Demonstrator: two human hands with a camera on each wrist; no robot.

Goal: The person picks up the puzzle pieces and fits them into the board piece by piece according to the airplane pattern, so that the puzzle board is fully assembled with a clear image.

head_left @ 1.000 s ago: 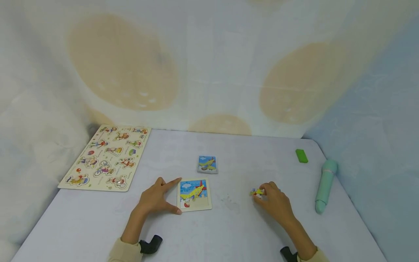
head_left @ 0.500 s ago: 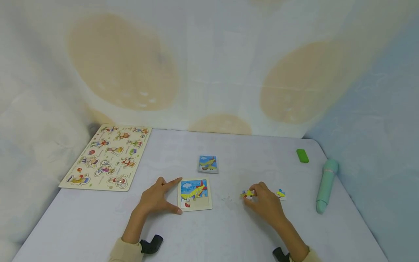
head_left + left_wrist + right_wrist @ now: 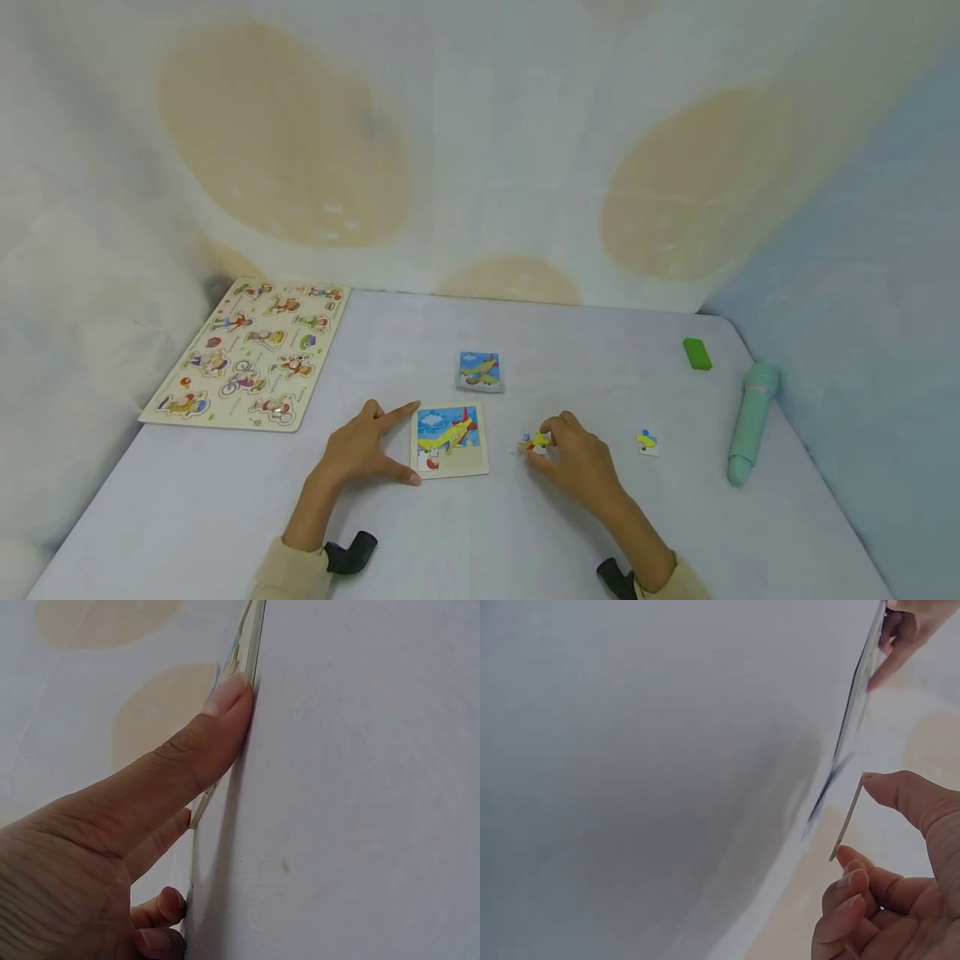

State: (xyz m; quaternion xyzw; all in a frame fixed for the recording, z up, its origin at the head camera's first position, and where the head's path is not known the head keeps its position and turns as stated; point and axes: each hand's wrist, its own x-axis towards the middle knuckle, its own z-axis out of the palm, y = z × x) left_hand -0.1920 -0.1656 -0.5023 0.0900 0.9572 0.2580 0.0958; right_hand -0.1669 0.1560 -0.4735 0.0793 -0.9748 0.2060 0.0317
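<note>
My left hand rests at the left side of a square wooden puzzle board, its straight thumb and index finger spread to the near and far corners. In the left wrist view the thumb touches the board's edge. An aeroplane picture partly fills the board; bare wood shows at its lower right. To the right, my right hand pinches a small yellow puzzle piece by its edges. The right wrist view shows this piece edge-on between thumb and fingertip, above the table. Another puzzle piece lies farther right.
Behind the board lies a small stack with an aeroplane picture. A large board with cartoon figures is at the back left. A green block and a mint-green cylindrical case lie at the right.
My right hand has moved left toward the board, carrying the pinched puzzle piece. The other loose piece has come into view behind it. My left hand keeps its place at the board.
</note>
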